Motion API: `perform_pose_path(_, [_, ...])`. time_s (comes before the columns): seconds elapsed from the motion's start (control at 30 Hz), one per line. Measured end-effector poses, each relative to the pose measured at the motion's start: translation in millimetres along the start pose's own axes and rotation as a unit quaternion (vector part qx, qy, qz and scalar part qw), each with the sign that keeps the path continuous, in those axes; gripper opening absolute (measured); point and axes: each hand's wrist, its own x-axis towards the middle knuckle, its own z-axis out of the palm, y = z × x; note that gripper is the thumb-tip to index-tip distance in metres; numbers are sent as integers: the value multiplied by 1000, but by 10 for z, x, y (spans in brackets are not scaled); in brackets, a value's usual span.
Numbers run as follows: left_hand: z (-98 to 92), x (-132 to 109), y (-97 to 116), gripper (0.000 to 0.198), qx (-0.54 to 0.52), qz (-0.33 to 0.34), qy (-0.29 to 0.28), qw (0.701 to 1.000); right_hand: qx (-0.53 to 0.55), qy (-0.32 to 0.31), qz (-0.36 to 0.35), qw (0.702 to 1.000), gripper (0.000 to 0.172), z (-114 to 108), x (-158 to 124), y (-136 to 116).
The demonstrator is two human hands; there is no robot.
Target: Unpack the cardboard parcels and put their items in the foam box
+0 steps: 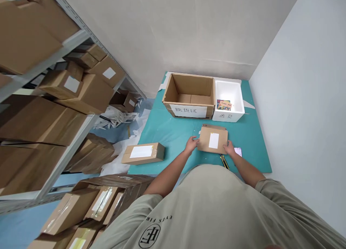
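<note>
A flat cardboard box (pixel 204 140) with a white label lies in front of me on the green-topped table. My right hand (pixel 229 148) grips its near right corner, thumb on top. At the box's left edge is my left hand (pixel 191 144), its fingers apart and reaching toward the cardboard; whether they touch it I cannot tell. A yellow-and-black utility knife (pixel 224 162) lies just below the box, partly hidden by my shirt. Beside my right wrist is a phone (pixel 238 151) with a lit screen.
Behind the flat box stand a large open carton (pixel 173 110) with a written sign and a white foam bin (pixel 238 116) holding a colourful packet (pixel 224 105). A long labelled box (pixel 159 153) sits at the table's left. Shelves (pixel 81 133) and stacked parcels (pixel 70 209) crowd the left side.
</note>
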Motion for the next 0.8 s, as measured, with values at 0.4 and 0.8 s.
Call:
perform_pose_path(0.4, [40, 127, -342, 59, 65, -65, -22, 996, 119, -70, 28, 990, 55, 23, -110, 73])
perform_pose_path(0.8, [-451, -214, 176, 77, -42, 81, -77, 993, 279, -125, -92, 948, 102, 41, -617, -619])
